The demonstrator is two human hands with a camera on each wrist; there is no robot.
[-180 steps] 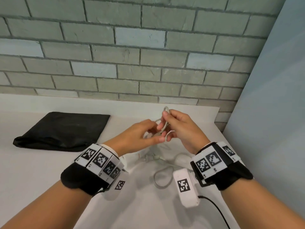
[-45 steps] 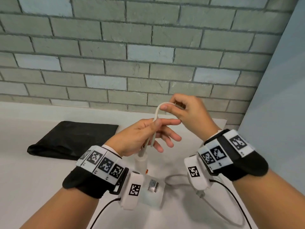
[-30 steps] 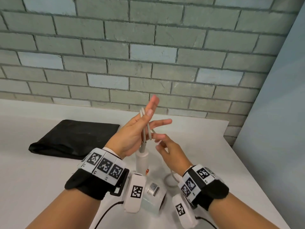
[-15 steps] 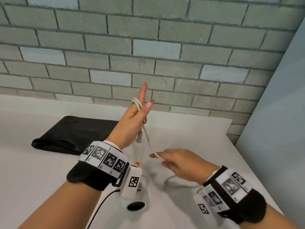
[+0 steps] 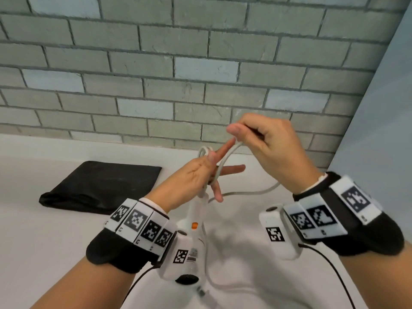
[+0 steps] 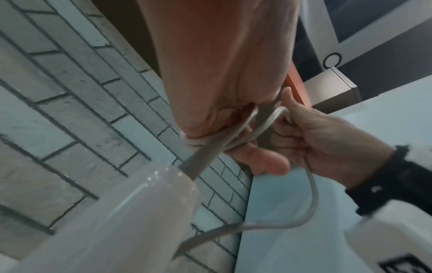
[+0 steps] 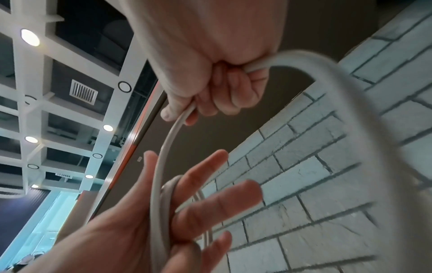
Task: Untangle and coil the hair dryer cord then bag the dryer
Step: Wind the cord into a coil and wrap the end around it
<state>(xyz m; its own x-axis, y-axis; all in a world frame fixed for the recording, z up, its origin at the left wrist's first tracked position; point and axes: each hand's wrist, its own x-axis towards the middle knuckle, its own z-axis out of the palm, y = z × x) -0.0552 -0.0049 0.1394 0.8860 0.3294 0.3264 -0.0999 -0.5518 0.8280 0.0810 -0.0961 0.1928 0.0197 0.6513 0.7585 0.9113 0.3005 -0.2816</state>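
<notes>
Hair dryer (image 5: 191, 248) hangs nearest, nozzle down, below the left wrist over the table's near edge; its weight is apparently carried by the cord (image 5: 225, 159) wound above.

Left hand (image 5: 196, 175): fingers straight and spread, several cord turns looped round them. Judged purpose: fingers act as a former, so loops come out even.

Right hand (image 5: 267, 141): raised just beyond, thumb and curled fingers clamped on the cord. It lifts the free run above the left fingertips, likely to lay on another turn.

Slack trails back from the right hand to the table (image 5: 55, 241) and runs toward the near edge; coiling unfinished.

Black bag (image 5: 100, 186): flat, toward the far left of the table, near the brick wall (image 5: 156, 63), not yet opened. Kept well apart from the hands, presumably for last.
</notes>
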